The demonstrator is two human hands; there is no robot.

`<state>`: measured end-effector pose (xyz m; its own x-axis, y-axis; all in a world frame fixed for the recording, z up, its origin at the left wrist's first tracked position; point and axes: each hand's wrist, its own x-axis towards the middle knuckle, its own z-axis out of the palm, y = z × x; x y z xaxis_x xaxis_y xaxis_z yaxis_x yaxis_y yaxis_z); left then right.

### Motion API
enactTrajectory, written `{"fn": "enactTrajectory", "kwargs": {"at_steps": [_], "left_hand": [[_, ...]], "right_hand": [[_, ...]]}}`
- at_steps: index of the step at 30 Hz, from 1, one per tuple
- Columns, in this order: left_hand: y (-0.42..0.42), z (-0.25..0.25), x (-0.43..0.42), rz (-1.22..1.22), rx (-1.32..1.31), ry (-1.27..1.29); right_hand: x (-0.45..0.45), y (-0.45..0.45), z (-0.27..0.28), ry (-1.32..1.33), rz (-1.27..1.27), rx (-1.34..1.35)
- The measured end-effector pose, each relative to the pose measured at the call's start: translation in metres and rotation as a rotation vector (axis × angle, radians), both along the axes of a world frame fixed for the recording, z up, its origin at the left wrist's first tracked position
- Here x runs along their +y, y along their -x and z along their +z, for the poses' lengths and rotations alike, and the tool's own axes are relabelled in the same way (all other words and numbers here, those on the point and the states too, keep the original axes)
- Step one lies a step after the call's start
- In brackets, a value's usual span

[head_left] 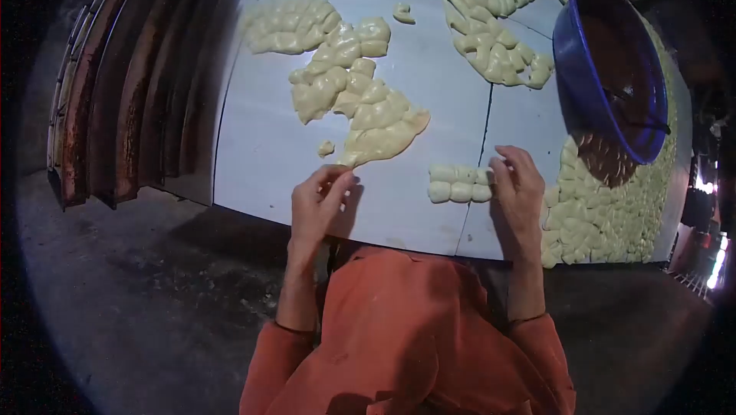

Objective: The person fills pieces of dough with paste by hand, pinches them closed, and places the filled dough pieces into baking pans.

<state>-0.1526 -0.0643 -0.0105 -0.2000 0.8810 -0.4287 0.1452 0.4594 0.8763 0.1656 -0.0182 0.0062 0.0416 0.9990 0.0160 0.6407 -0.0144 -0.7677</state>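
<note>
My left hand [318, 199] pinches the narrow front tip of a lumpy, pale yellow sheet of dough [376, 127] that lies on the white table. My right hand [519, 189] rests against the right end of a small block of plump dough pieces [460, 183], set in two rows. Its fingers are curved and slightly apart, and I see nothing held in them. Between the hands is bare white tabletop [391, 204]. A little scrap of dough [326, 148] sits just above my left hand.
A blue basin [571, 55] with brown contents stands at the right, over many flat dough pieces [598, 216]. More dough [498, 39] lies at the back, with another scrap [403, 13]. Rusty, dark trays or panels [138, 85] stand upright left of the table.
</note>
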Motion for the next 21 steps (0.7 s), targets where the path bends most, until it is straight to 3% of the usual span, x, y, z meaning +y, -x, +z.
{"fn": "enactTrajectory", "kwargs": {"at_steps": [2, 8, 14, 17, 18, 19, 20, 21], "left_hand": [[0.009, 0.011, 0.011, 0.005, 0.121, -0.003], [0.005, 0.012, 0.046, -0.075, 0.289, -0.279], [-0.026, -0.017, 0.119, -0.522, 0.585, -0.843], [-0.038, -0.012, 0.138, -0.635, 0.587, -0.915], [-0.037, -0.005, 0.145, -0.826, 0.608, -0.729], [-0.036, -0.001, 0.15, -1.01, 0.626, -0.535], [-0.034, -0.003, 0.155, -1.018, 0.62, -0.54], [-0.03, -0.005, 0.158, -1.013, 0.611, -0.563]], "right_hand": [[0.024, 0.031, 0.003, 0.045, 0.072, 0.111], [0.067, 0.09, -0.008, 0.015, 0.236, -0.095], [0.074, 0.11, -0.026, -0.012, 0.297, -0.279], [0.076, 0.105, -0.021, 0.165, 0.219, -0.033], [0.076, 0.101, -0.024, 0.164, 0.207, -0.038], [0.075, 0.095, -0.03, 0.287, 0.137, 0.132], [0.074, 0.089, -0.039, 0.408, 0.066, 0.304], [0.074, 0.084, -0.051, 0.354, 0.054, 0.371]]}}
